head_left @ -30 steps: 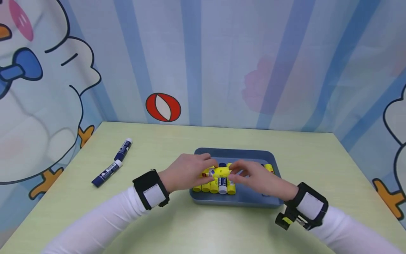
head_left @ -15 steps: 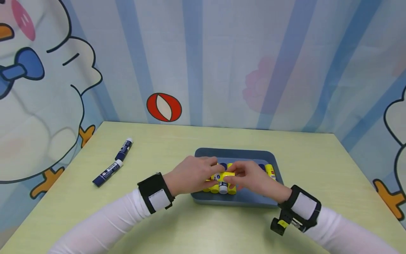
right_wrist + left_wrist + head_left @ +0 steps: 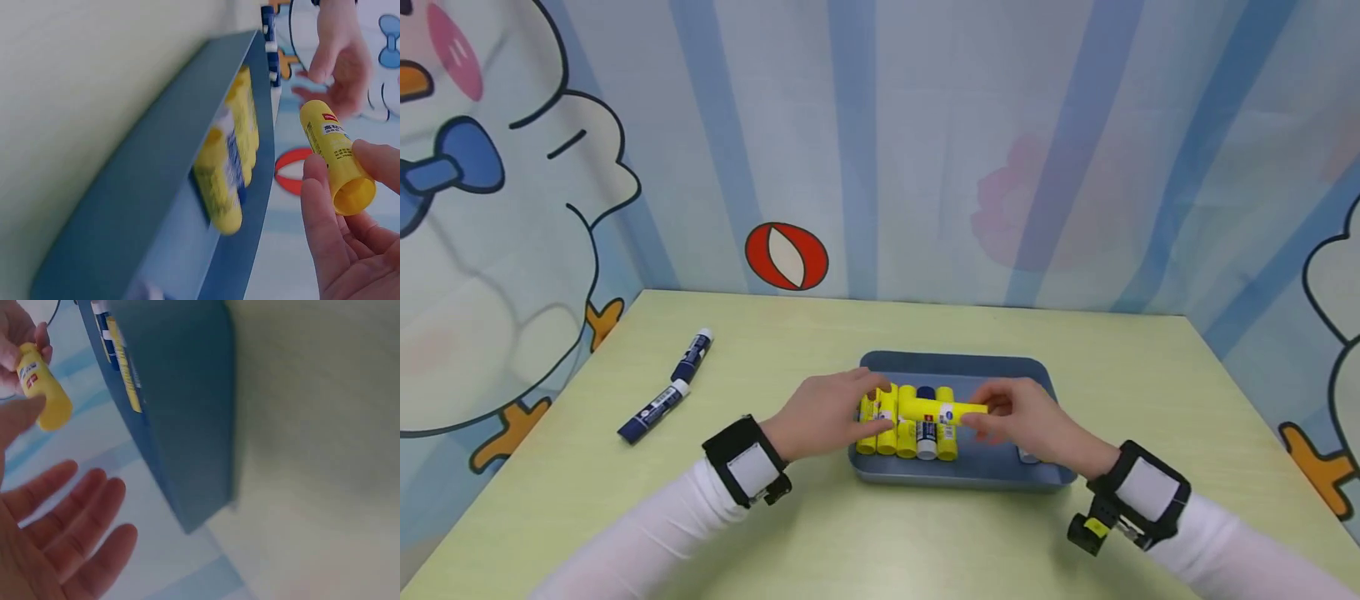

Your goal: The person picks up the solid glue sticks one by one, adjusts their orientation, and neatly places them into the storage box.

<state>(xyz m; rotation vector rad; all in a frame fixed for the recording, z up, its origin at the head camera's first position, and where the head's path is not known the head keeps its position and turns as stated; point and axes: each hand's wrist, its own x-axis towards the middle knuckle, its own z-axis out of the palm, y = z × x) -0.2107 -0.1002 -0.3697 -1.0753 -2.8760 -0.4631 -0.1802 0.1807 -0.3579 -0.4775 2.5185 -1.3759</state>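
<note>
A yellow glue stick (image 3: 943, 412) lies sideways above the tray, its right end pinched between the thumb and fingers of my right hand (image 3: 1026, 421). The right wrist view shows the round end of this glue stick (image 3: 337, 159) facing my palm. My left hand (image 3: 831, 412) is off to its left, thumb and fingers spread with nothing between them; the left wrist view shows the fingers loosely extended. Below, in the blue-grey tray (image 3: 977, 471), several yellow glue sticks (image 3: 886, 442) stand side by side in a row, with one dark blue, white-capped stick (image 3: 927, 450) among them.
Two dark blue glue sticks with white caps lie on the table's left side, one farther back (image 3: 691, 357) and one nearer (image 3: 653, 412). More sticks at the tray's right end are mostly hidden by my right hand. A printed curtain (image 3: 910, 167) stands behind the table.
The yellow glue stick, first in my left hand, has passed to my right hand and moved right. My left hand has let go and drawn back left with its fingers apart.
</note>
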